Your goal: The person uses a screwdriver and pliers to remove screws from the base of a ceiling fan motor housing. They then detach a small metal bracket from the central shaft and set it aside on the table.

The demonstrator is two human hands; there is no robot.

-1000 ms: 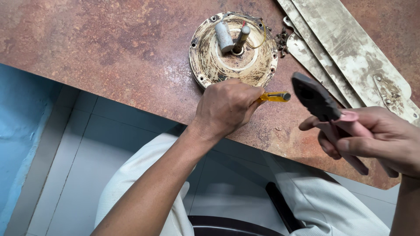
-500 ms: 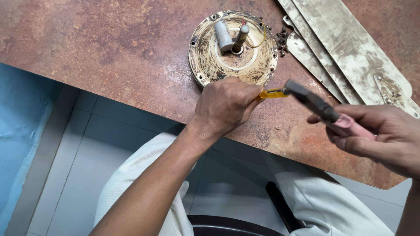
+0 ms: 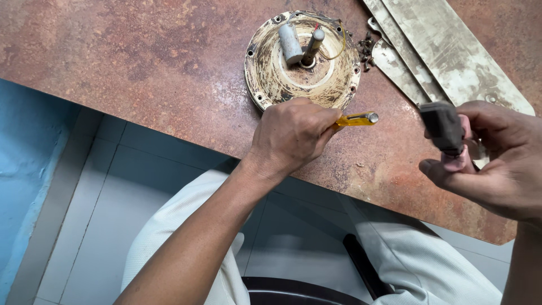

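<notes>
My left hand (image 3: 291, 135) is closed around a screwdriver with a clear yellow handle (image 3: 355, 119), resting at the near rim of a round, dirty cream-coloured fan motor housing (image 3: 271, 79) on the brown table. A white cylinder capacitor (image 3: 290, 43) and a short shaft (image 3: 312, 47) stand in the housing's middle. To the right, my right hand (image 3: 497, 164) grips a dark tool with a black and pinkish handle (image 3: 443, 129), its end pointing towards the camera.
Pale, grimy fan blades (image 3: 440, 51) lie at the table's far right, with several small screws (image 3: 364, 48) beside the housing. The table edge (image 3: 169, 133) runs diagonally; below it are my light trousers, a tiled floor and a dark stool.
My right hand has turned the dark tool from lying sideways to pointing end-on at the camera and drawn it slightly right. My left hand has stayed on the screwdriver.
</notes>
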